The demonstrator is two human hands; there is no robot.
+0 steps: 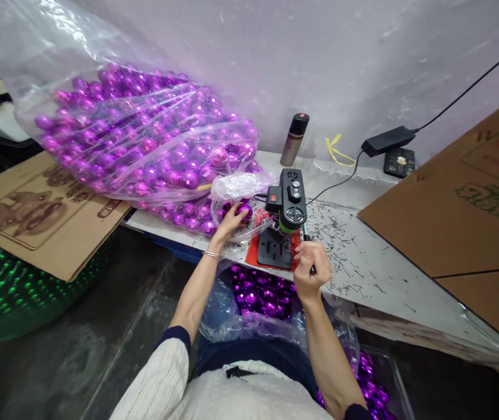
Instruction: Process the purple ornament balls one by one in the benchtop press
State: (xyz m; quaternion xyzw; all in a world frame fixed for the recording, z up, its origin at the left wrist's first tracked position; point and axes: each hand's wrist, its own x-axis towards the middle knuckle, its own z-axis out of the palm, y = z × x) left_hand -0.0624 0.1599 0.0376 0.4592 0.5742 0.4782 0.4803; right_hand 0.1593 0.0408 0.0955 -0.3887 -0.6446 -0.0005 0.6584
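Observation:
My left hand (234, 220) is at the mouth of a clear plastic bag (144, 134), its fingers closed round a shiny purple ball ornament (243, 212). Many more such balls fill the bag. To the right, my right hand (313, 265) wraps round the lever handle (306, 232) of a small black bench press (292, 198). The press has a slotted black base plate (274, 249), which rests on a red sheet (252, 252). Below the table edge, an open plastic bag in front of my body holds more purple balls (262, 291).
A spray can (294, 140) stands behind the press, near a yellow tie (337, 153) and a black power adapter (388, 141). Small dark bits (341, 251) litter the white tabletop. Cardboard boxes (463, 216) flank the right; flat cardboard (44, 210) and green balls (26, 297) are at left.

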